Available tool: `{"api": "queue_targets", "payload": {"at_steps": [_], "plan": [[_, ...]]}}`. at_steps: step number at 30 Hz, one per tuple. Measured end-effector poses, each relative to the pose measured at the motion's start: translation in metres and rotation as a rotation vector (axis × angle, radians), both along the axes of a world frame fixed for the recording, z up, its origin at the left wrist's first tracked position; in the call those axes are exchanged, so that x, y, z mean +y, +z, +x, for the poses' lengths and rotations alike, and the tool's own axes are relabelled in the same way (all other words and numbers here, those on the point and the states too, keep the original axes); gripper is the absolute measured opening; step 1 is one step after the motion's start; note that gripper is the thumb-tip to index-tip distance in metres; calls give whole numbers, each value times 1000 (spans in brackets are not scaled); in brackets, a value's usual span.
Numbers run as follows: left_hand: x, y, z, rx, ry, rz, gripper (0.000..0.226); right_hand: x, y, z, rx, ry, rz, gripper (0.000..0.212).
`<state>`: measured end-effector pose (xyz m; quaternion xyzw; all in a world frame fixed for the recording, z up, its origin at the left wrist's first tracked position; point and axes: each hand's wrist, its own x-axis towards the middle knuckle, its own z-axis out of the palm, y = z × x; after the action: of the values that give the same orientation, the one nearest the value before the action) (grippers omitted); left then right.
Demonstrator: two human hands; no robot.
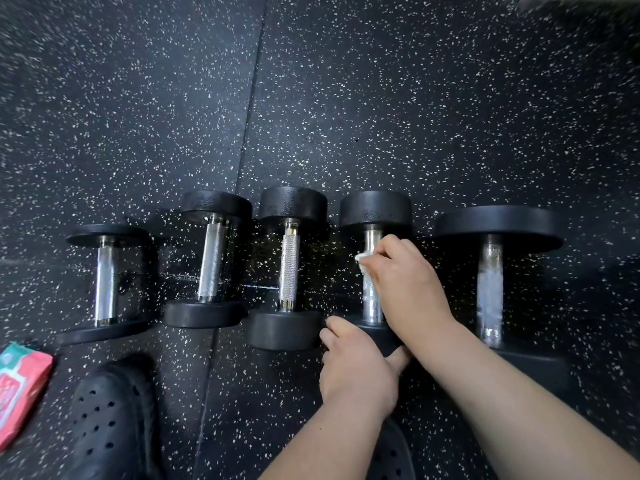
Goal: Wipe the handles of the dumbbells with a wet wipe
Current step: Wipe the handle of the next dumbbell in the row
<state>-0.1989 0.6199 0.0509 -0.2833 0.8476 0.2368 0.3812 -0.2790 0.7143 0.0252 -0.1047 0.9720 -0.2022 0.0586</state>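
Head view: the right hand (405,282) pinches the wipe (362,259) against the handle (372,306) lying under its fingers. The left hand (356,367), just nearer the person, grips that dumbbell's near head (375,332). The stroke will likely go best with the wipe wrapped round the handle and drawn along its full length while the head is braced. Three more dumbbells (289,268) lie left of both hands.

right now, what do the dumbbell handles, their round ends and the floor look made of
Silver dumbbell handles: likely chromed steel, shiny, with cross-hatched knurling on the middle ones.
Black round dumbbell ends: probably rubber-coated or painted metal, matte, faintly pebbled.
Black speckled floor: looks like rubber gym tile, matte with pale flecks and a seam between tiles.
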Motion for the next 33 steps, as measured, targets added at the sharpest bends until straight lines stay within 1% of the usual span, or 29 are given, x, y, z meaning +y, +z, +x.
{"api": "queue_targets", "payload": {"at_steps": [3,6,9,13,16,18,20,23,25,27,30,33], "plan": [[1,0,0,-4,6,-7,112,-4,-2,-11,19,-53,42,19],[1,1,-1,-11,5,-10,107,-7,-3,-11,44,-101,69,12],[0,2,-2,-10,4,0,101,-10,-2,-5,57,-46,133,6],[1,3,-1,-19,3,-6,105,-14,-6,-18,96,-59,223,3],[0,3,-2,-19,-11,-3,93,-20,-7,-15,52,-46,307,6],[-1,3,-3,-13,-13,2,86,-21,-8,-5,5,-22,331,8],[-1,4,-3,-8,-13,1,84,-21,-8,-3,-8,-22,334,9],[0,4,-2,-16,-13,9,92,-18,-10,-12,47,-51,292,2],[0,4,-2,-21,-10,19,93,-18,-9,-14,48,-74,262,11],[-1,3,-2,-25,-11,24,88,-18,-5,-7,24,-89,220,15],[-3,3,-2,-18,-19,24,82,-16,-2,4,-26,-133,82,14],[-2,3,-1,-13,-14,23,88,-10,-4,3,-28,-185,-45,11]]}}
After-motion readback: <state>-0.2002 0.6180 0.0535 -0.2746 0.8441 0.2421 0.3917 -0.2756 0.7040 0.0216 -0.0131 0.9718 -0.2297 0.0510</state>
